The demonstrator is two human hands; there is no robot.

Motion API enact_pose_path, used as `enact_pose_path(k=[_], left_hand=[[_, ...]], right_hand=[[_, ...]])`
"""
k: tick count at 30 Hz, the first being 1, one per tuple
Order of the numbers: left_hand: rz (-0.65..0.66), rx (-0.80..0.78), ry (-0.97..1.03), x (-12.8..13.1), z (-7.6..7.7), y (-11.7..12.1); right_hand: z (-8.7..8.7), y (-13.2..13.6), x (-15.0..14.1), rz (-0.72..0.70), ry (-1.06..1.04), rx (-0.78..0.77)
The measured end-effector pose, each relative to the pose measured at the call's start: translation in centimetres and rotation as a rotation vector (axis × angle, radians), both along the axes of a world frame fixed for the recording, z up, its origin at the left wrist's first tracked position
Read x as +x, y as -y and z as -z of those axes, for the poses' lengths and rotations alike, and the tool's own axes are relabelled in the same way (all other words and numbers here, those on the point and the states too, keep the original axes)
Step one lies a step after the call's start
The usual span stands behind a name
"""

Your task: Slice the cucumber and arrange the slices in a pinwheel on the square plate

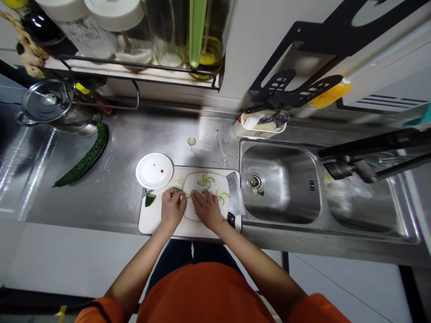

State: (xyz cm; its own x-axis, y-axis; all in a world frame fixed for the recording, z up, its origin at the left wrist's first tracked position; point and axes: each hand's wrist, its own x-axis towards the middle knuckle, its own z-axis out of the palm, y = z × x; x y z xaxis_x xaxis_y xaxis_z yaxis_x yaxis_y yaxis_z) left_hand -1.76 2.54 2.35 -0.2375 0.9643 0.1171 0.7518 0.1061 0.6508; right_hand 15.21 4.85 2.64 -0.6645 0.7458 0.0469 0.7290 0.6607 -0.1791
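Note:
A white cutting board (153,217) lies on the steel counter in front of me. On it rests a square white plate (218,181) with several thin cucumber slices (205,180) arranged on it. My left hand (172,208) is curled at the plate's left edge, fingertips pinched on a cucumber slice (187,195). My right hand (207,208) lies over the plate's near part, fingers bent down onto the slices beside the left fingertips. A cleaver (235,193) rests on the board's right side. A dark green cucumber end (150,199) lies on the board at left.
A small round white plate (154,170) sits behind the board. A whole cucumber (85,157) lies at left near a steel pot with lid (50,103). The sink (279,184) is to the right, with scraps at its drain. A shelf of jars (134,31) hangs above.

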Motion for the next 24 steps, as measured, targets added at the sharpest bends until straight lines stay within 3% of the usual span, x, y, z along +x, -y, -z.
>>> enact_pose_path(k=[18,24], left_hand=[[0.022,-0.019,0.105,-0.3,-0.3,-0.2],[-0.068,-0.001,0.166,-1.5,-0.8,-0.2]], right_hand=[[0.1,0.2,-0.1,0.006,-0.025,0.028],[-0.3,0.4,0.6,0.074,-0.056,0.039]])
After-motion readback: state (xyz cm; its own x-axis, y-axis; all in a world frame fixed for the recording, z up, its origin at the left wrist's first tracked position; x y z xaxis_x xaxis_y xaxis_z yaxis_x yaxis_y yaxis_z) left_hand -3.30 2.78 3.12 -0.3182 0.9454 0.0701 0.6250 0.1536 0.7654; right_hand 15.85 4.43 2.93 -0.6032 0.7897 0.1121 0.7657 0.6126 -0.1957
